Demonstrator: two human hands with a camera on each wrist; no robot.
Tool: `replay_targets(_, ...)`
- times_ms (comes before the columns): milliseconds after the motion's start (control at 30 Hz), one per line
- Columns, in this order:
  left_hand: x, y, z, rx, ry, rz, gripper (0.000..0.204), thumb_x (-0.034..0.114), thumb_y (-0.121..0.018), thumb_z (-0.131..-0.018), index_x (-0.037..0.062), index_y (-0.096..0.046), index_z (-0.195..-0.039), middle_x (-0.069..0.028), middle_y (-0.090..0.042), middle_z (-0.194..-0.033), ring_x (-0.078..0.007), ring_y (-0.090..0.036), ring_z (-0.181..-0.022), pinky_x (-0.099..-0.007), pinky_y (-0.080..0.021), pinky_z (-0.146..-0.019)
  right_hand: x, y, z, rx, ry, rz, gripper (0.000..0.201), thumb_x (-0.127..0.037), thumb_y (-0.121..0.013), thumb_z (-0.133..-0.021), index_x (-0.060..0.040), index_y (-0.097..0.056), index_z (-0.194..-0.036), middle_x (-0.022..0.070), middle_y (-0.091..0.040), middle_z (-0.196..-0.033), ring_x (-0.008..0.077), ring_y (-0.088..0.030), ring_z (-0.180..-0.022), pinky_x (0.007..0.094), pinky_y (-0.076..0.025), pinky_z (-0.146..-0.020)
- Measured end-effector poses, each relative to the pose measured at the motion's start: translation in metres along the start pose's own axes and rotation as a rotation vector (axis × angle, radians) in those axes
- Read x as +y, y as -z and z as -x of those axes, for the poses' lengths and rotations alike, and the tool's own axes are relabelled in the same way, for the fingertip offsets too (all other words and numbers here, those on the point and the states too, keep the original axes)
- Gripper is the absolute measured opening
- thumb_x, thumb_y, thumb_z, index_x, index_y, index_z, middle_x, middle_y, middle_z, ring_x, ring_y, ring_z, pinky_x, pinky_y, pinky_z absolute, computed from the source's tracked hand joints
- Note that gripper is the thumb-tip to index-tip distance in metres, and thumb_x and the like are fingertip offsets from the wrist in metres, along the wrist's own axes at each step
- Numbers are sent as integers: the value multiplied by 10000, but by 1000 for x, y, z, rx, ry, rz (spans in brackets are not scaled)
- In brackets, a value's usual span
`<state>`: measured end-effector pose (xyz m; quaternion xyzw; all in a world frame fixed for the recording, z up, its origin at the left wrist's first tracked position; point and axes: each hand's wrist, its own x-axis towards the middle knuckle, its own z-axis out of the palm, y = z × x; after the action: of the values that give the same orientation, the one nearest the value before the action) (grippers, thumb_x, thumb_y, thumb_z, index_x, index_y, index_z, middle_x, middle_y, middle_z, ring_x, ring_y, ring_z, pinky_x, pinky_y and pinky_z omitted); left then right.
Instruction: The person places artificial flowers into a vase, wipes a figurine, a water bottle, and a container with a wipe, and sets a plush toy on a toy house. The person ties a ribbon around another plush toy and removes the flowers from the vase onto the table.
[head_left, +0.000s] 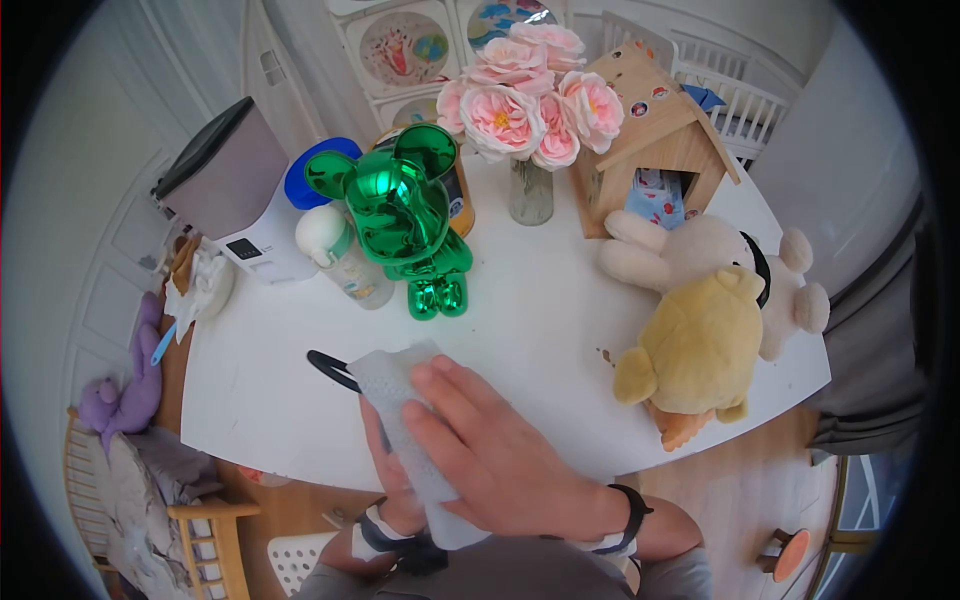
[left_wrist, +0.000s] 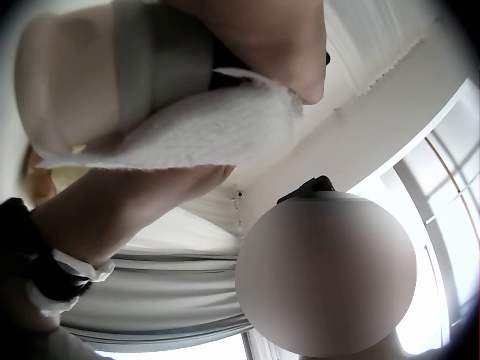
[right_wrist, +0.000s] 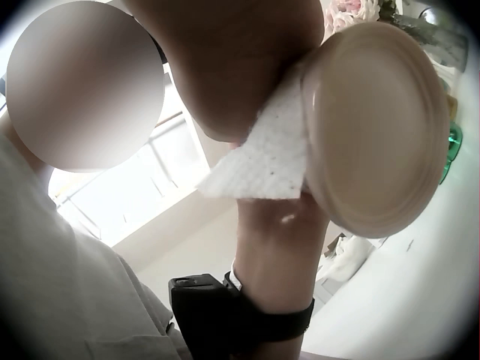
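Beige-and-grey vessel (left_wrist: 67,75) between the hands above the white table (head_left: 270,400), largely hidden by white cloth (head_left: 395,385), left hand (head_left: 392,480) gripped it, fingers mostly obscured, right hand (head_left: 490,440) lay extended over cloth, black loop (head_left: 316,357) was partly covered.

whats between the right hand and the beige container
A white wipe lies between the right hand and the beige container; the right wrist view shows it against the container's side, and the head view shows the fingers on it.
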<state>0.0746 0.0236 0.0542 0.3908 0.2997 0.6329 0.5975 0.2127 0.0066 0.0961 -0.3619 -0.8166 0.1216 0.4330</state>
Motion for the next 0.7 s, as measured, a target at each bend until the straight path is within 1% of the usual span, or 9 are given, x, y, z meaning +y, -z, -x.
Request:
replay_targets(67, 0, 3, 6, 160, 289, 135, 983, 595, -720, -806, 35, -271, -1478, -165, -406, -1447, -252, -444, -1330, -403, -389, -1095, -2, 6, -3, -31, 27, 0, 888, -124, -796, -659, 90, -358, -1401, 294, -345, -1471, 478, -390, -1342, 512, -367, -1109)
replay_targets(100, 18, 4, 7, -39, 356, 81, 1050, 619, -740, -780, 21, -254, -1493, -160, -383, -1477, -243, -436, -1345, -406, -378, -1109, -2, 8, -5, -59, 54, -2, 829, -152, -764, -722, 91, -364, -1406, 287, -360, -1469, 460, -400, -1341, 505, -375, -1108)
replay_targets(133, 24, 6, 6, -38, 357, 83, 1050, 619, -740, -780, 21, -254, -1493, -160, -383, -1477, -243, -436, -1345, -406, -378, -1109, 1, 9, -4, -60, 53, -2, 829, -152, -764, -722, 91, -364, -1406, 287, -360, -1469, 460, -400, -1341, 505, -375, -1108)
replay_targets(200, 31, 8, 5, -280, 280, -68, 1112, 661, -755, -741, 5, -258, -1489, -153, -404, -1463, -248, -440, -1339, -401, -387, -1100, 8, 9, -3, 11, 47, -305, 832, -133, -751, -740, 89, -341, -1429, 302, -359, -1460, 472, -396, -1340, 509, -363, -1113)
replay_targets(300, 34, -1, 1, -243, 234, -136, 1164, 698, -759, -708, 0, -251, -1489, -153, -432, -1438, -257, -447, -1330, -394, -402, -1081, 9, 0, 4, 48, -24, -343, 858, -131, -754, -759, 89, -303, -1455, 315, -336, -1470, 496, -375, -1348, 508, -343, -1124)
replay_targets(333, 28, -3, 1, -148, 179, -140, 1101, 705, -747, -719, -2, -304, -1438, -141, -483, -1356, -246, -491, -1260, -370, -434, -1027, 7, -3, 6, 45, -25, -343, 858, -131, -754, -759, 89, -303, -1455, 315, -336, -1470, 496, -375, -1348, 508, -343, -1124)
replay_targets(500, 27, 1, -18, -115, 79, -150, 941, 711, -711, -751, 10, -396, -1295, -129, -516, -1196, -196, -534, -1086, -329, -453, -930, -5, -15, 22, 46, -177, -252, 900, -163, -765, -791, 93, -245, -1478, 369, -286, -1475, 543, -345, -1351, 508, -363, -1110)
replay_targets(633, 24, -1, -15, -173, 45, -162, 956, 667, -745, -746, 13, -372, -1337, -126, -505, -1222, -202, -516, -1099, -351, -418, -976, -1, -19, 26, 130, -92, -181, 875, -176, -772, -788, 97, -274, -1454, 376, -310, -1448, 552, -380, -1314, 505, -393, -1084)
replay_targets(700, 14, 9, -10, -234, 78, -151, 987, 636, -770, -734, 17, -341, -1372, -121, -476, -1266, -211, -491, -1151, -369, -402, -1003, 1, -11, 18, 201, -92, -281, 818, -184, -774, -788, 98, -325, -1411, 367, -345, -1417, 534, -423, -1275, 503, -404, -1068)
